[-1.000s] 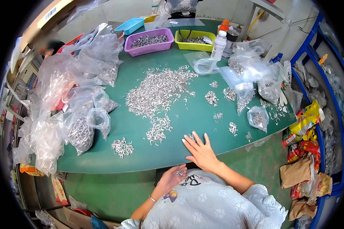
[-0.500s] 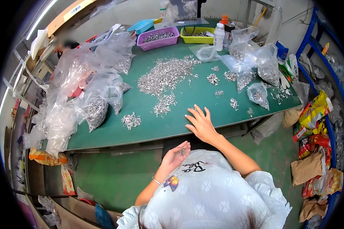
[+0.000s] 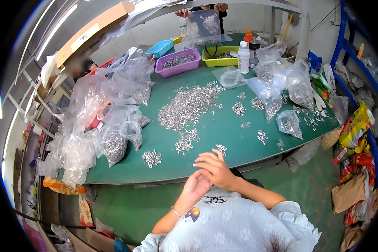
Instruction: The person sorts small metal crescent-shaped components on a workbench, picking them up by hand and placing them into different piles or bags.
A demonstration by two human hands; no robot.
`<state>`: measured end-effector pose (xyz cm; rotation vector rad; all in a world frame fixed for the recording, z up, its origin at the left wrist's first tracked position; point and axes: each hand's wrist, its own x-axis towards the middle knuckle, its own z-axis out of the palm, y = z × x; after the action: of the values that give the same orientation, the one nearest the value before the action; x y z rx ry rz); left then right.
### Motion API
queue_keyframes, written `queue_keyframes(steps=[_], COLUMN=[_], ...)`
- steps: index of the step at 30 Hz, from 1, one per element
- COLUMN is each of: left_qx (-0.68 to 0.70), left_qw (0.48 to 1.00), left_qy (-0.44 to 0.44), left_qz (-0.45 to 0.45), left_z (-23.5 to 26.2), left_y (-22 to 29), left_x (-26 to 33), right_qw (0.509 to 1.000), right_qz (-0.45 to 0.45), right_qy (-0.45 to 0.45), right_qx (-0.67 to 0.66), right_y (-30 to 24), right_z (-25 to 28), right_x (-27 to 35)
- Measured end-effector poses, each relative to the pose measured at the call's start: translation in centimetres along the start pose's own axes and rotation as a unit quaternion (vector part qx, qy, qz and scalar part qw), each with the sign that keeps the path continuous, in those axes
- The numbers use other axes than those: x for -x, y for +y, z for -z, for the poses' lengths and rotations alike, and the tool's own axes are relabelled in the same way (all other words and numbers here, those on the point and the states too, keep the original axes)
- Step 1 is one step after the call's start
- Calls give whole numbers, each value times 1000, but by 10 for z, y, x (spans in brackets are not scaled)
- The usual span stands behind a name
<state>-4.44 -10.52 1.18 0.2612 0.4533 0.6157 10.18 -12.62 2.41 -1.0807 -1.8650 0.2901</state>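
Observation:
My left hand (image 3: 196, 185) is cupped, palm up, just off the near edge of the green table (image 3: 172, 170). It cradles small silvery metal pieces, now mostly covered by my other hand. My right hand (image 3: 217, 171) lies over the left palm with its visible fingers stretched and a little apart; its thumb is hidden. Just beyond it sits a small cluster of crescent-shaped metal pieces (image 3: 221, 148). Farther off spreads a large heap of the same crescents (image 3: 189, 105). Another small pile (image 3: 151, 158) lies to the left.
Clear plastic bags of metal pieces (image 3: 113, 145) crowd the table's left side; more bags (image 3: 299, 86) stand at the right. A purple basin (image 3: 178, 63), a yellow-green basin (image 3: 220, 56) and a white bottle (image 3: 243, 58) are at the back. Another person's hands (image 3: 220, 7) hold a bag there.
My right hand has come back from the small cluster on the table to lie over my left palm. The left hand stays cupped. The whole view has shifted slightly.

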Motion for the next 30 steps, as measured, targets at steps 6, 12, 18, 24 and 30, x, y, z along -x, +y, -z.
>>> queue_keyframes(steps=[6,12,18,24,30], left_qx=[-111,-46,-112,-37,-39], left_qw=[963,982,970,974,991], left_qy=[-181,-148,-182,-198,-115], left_qz=[-163,-107,-113,-101,-56], left_z=[86,13,33,42,24], left_y=[-25,-15,-12,-14,-2], left_x=[-78,-66,-76,-90,-88], right_qw=[999,994,982,966,951], right_qz=[34,72,78,106,140], right_qy=[35,65,145,128,53], right_qx=[-6,-48,-96,-199,-270], right_y=[18,29,38,41,32], right_z=[-13,-6,-16,-17,-3], right_x=[-21,-33,-35,-36,-44])
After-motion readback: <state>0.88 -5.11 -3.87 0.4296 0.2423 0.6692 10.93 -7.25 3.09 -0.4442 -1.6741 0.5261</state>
